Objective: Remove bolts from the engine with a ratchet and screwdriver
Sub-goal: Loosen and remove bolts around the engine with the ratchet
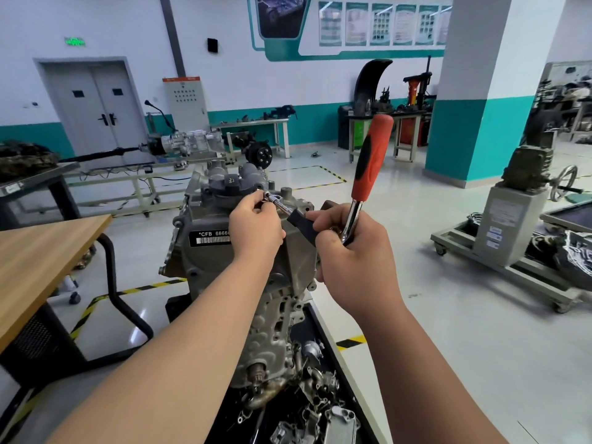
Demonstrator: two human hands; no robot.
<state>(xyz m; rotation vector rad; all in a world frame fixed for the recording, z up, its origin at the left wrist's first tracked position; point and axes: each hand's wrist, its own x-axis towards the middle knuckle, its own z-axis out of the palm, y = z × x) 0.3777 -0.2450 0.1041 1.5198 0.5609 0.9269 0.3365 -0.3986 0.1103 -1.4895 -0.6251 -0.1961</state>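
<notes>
A grey engine (205, 251) stands upright in the middle of the view, with a black label reading CFB on its top face. My left hand (254, 229) pinches the metal tip of a screwdriver (278, 203) against a bolt (266, 195) near the engine's top edge. My right hand (355, 251) grips the screwdriver's black handle (302, 227). The same hand also holds a ratchet (368, 165) by its chrome head, and its red and black handle points up and slightly right.
A wooden table (41, 261) stands to the left. Below the engine, a black tray (323, 357) holds several loose metal parts. A grey machine on a wheeled stand (509, 238) sits on the right. Yellow and black tape marks the floor.
</notes>
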